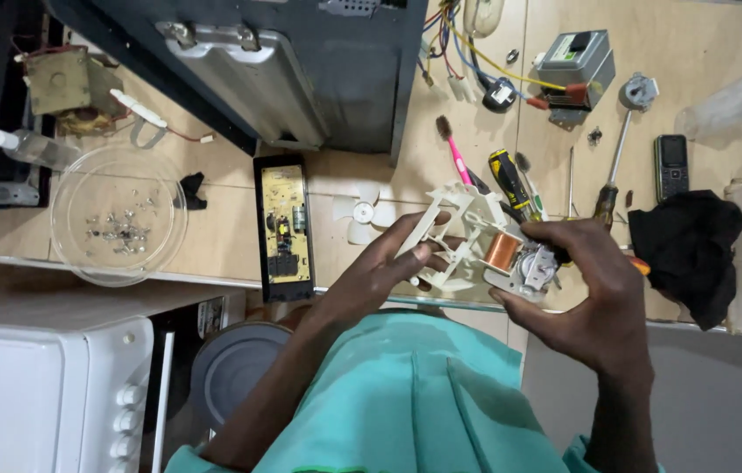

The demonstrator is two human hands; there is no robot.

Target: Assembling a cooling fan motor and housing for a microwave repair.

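My left hand (388,263) grips a white plastic bracket (452,229) from below, thumb across its ribs. My right hand (594,293) holds the small fan motor (515,258) with a copper coil that sits on the bracket's right end. Both are held above the front edge of the tiled floor area. A white fan blade (358,213) lies just left of the bracket. A yellow-and-black screwdriver (511,182) and a pink brush (456,153) lie behind the bracket.
A circuit board (284,226) lies left of centre. A glass dish (119,215) holds several screws. A dark metal appliance casing (301,70) is at the top, a magnetron (574,63), a black cloth (691,245) and a phone (671,164) at right. A white oven (47,385) stands lower left.
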